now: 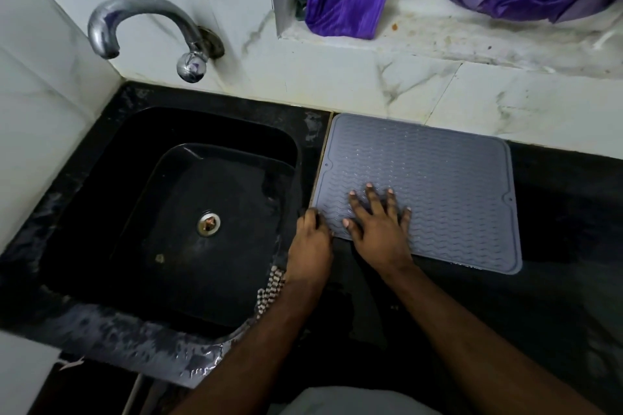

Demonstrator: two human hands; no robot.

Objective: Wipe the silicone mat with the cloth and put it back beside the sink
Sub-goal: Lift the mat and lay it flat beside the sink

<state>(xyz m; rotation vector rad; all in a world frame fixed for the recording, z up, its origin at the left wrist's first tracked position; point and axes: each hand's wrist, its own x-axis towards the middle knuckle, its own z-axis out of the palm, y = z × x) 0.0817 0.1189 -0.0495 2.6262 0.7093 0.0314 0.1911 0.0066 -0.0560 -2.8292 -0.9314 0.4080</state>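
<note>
So the grey rectangular silicone mat with the wavy ridges is lying flat on the black stone counter, right of centre in the frame, just beside the black sink. Its far edge sits up against the white marble-look wall tiles and its left edge runs along the strip of counter next to the basin.

My right hand is flat on the mat's lower left part, fingers spread and straight, palm pressing down on the ridges. My left hand is at the mat's lower left corner with the fingers curled down onto the corner edge. Whether they're really pinching it or just resting on it, I honestly can't tell from this angle.

There's a checked brown-and-white cloth poking out from under my left forearm, at the sink's right rim in the lower middle of the frame. Only a small bit of it shows.

Other stuff: curved chrome tap on the wall at upper left, metal drain in the middle of the basin, and a shiny purple fabric bunched on the window ledge up top.
</note>
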